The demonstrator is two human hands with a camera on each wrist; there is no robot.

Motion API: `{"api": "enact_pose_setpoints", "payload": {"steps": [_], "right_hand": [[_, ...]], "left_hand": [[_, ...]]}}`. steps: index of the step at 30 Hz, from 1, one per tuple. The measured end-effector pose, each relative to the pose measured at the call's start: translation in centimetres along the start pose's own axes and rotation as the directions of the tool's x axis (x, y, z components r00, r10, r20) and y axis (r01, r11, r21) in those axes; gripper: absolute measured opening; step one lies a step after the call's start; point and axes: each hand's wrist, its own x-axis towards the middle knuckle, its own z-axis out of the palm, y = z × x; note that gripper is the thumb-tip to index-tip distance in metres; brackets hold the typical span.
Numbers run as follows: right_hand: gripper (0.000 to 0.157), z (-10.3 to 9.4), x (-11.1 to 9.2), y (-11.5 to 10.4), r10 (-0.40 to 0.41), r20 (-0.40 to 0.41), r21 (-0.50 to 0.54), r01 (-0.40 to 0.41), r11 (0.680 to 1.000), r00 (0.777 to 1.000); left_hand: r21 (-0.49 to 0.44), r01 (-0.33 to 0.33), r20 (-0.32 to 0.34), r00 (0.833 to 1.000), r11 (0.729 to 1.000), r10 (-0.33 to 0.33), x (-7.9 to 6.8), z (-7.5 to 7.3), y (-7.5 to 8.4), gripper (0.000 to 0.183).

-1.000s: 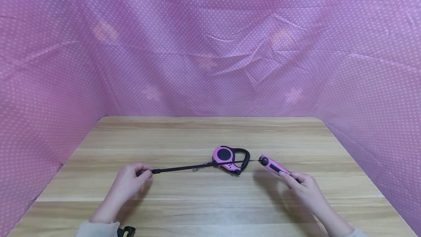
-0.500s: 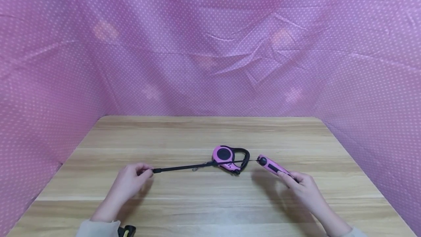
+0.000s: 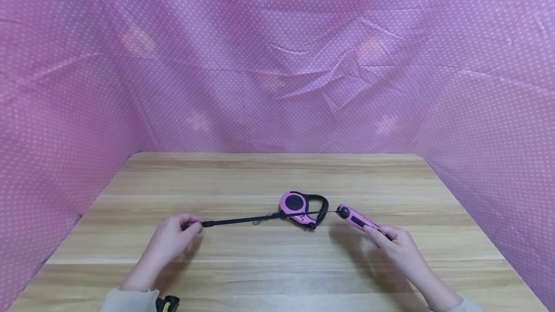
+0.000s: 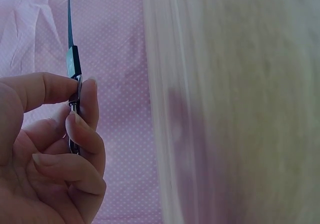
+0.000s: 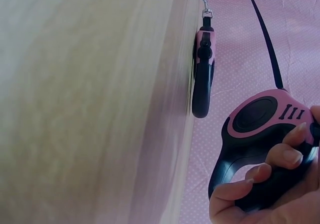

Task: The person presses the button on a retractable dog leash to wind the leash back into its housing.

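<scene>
My right hand (image 3: 401, 247) grips the black handle of a pink and black retractable dog leash (image 3: 361, 217), held above the table with its narrow edge facing up. Its fingers curl through the handle loop in the right wrist view, and the thumb is mostly cut off there. From this leash a black strap (image 3: 243, 220) runs taut to my left hand (image 3: 171, 239). Between thumb and fingers the left hand pinches the metal clip (image 4: 75, 106) at the strap's end, which the fingers partly hide. A second pink and black leash (image 3: 295, 202) lies flat on the table beneath the strap.
The second leash's metal clip (image 5: 204, 4) points left, away from its handle. Pink dotted cloth (image 3: 277, 85) hangs behind and beside the wooden table (image 3: 277, 172). A small black object (image 3: 168, 303) sits by the left sleeve at the bottom edge.
My right hand has shifted slightly left with its leash, so the hands are a little closer together. The left hand has barely moved, and the second leash lies where it was.
</scene>
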Motion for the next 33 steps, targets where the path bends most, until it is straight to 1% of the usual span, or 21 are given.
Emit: {"api": "enact_pose_setpoints", "payload": {"steps": [7,14,26,33], "right_hand": [[0.027,0.1,0.0,0.0,-0.015,-0.002,-0.012,0.015,1.000,1.000],[0.026,0.2,0.0,-0.1,0.007,0.015,-0.005,-0.007,1.000,1.000],[0.028,0.8,0.1,-0.5,-0.049,0.004,0.028,0.049,0.998,0.999],[0.030,1.3,0.0,-0.6,-0.089,0.009,0.048,0.088,0.995,0.996]], "left_hand": [[-0.024,0.004,0.007,1.000,1.000,-0.004,-0.1,0.1,0.2,0.028],[-0.023,0.009,0.010,1.000,1.000,-0.009,0.0,0.3,0.3,0.027],[-0.028,-0.016,0.014,1.000,0.999,0.016,0.0,0.4,0.5,0.028],[-0.042,0.009,0.022,1.000,0.999,-0.008,0.0,0.4,0.6,0.029]]}}
